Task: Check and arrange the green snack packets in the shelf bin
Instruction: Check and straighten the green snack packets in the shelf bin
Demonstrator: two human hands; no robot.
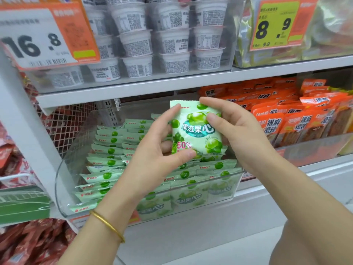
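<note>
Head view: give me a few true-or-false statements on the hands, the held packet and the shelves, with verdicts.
1. The left hand and the right hand both hold one pale green snack packet over the clear plastic bin. True.
2. That bin holds orange packets. False: it holds stacked green packets; the orange snack packets sit in the next bin to the right.
3. The thin gold bangle is on the right wrist. False: it is on the left wrist.
4. White plastic cups stand stacked on the shelf above. True.
</note>
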